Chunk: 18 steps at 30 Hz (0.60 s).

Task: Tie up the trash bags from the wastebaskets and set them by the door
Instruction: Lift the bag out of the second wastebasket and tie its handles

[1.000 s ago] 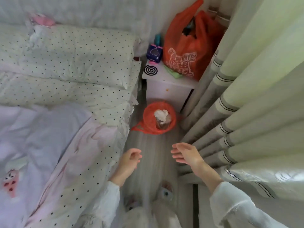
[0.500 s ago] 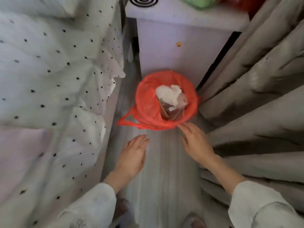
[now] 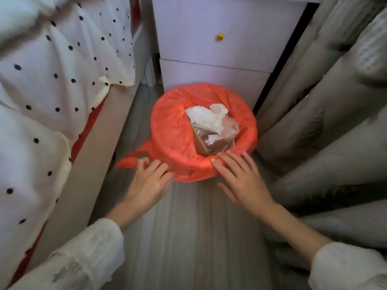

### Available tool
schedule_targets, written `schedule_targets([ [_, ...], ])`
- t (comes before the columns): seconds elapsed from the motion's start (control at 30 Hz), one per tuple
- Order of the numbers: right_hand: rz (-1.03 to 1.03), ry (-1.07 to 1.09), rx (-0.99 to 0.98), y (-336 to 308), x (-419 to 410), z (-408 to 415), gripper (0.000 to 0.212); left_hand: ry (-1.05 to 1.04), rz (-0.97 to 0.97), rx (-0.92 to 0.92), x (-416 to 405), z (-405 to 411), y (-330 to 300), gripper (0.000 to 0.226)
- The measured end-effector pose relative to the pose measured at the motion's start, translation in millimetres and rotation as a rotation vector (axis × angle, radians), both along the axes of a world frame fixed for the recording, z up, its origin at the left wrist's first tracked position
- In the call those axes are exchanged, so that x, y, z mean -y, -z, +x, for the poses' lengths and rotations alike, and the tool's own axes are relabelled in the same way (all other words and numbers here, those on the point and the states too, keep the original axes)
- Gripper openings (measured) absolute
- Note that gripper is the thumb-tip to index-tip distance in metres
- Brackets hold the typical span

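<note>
An orange trash bag (image 3: 171,130) lines a round wastebasket on the floor, its rim folded over the edge. Inside lie white crumpled tissue (image 3: 206,118) and a brown cardboard piece (image 3: 206,143). One bag handle (image 3: 130,159) hangs out to the left. My left hand (image 3: 149,182) touches the bag's near-left edge beside that handle, fingers slightly bent. My right hand (image 3: 238,177) rests with straight fingers on the near-right rim of the bag. Neither hand visibly grips the plastic.
A white nightstand (image 3: 219,51) with a gold knob stands just behind the basket. The bed with polka-dot bedding (image 3: 56,80) closes the left side. Grey curtains (image 3: 326,114) hang close on the right. A narrow strip of grey wood floor (image 3: 188,227) runs toward me.
The view has dropped closer to the basket. Both hands moved forward from the floor gap and now touch the bag's near rim.
</note>
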State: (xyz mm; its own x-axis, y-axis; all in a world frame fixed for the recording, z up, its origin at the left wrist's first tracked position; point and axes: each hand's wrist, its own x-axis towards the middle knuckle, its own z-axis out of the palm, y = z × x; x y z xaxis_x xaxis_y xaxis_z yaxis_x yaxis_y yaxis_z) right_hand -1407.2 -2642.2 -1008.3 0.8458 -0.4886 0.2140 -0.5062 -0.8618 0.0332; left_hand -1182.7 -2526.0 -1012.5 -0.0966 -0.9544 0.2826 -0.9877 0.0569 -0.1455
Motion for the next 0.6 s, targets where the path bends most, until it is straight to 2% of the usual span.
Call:
schedule_targets([
  [0.1, -0.005, 0.022, 0.014, -3.9, 3.1, 5.6, 0.061, 0.077, -0.205, -0.171, 2.7, -1.1, -17.1, 0.015],
  [0.17, 0.012, 0.057, 0.043, -9.9, -0.4, 13.5, 0.061, 0.076, -0.297, -0.317, 8.1, -5.0, -39.1, 0.014],
  [0.23, 0.023, 0.084, 0.112, -15.9, -5.4, 21.7, 0.052, 0.070, -0.345, -0.396, 17.3, -6.6, -63.5, 0.018],
  [0.33, 0.034, 0.145, 0.270, -24.1, -0.8, 31.8, 0.018, 0.087, -0.346, -0.396, 33.7, -1.3, -94.7, 0.030],
  [0.37, 0.052, 0.186, 0.276, -28.1, 4.6, 32.7, 0.013, 0.094, -0.327, -0.381, 37.7, 1.8, -101.4, 0.036],
  [0.47, 0.116, 0.289, 0.096, -37.9, 24.9, 30.0, 0.017, 0.041, -0.253, -0.372, 40.2, 9.0, -110.4, 0.046],
  [0.53, 0.141, 0.354, -0.010, -43.1, 37.2, 26.6, 0.027, -0.003, -0.217, -0.379, 39.1, 13.4, -113.2, 0.040],
  [0.6, 0.102, 0.429, -0.013, -48.7, 48.8, 22.8, 0.031, -0.025, -0.211, -0.333, 40.1, 18.6, -117.2, 0.033],
])
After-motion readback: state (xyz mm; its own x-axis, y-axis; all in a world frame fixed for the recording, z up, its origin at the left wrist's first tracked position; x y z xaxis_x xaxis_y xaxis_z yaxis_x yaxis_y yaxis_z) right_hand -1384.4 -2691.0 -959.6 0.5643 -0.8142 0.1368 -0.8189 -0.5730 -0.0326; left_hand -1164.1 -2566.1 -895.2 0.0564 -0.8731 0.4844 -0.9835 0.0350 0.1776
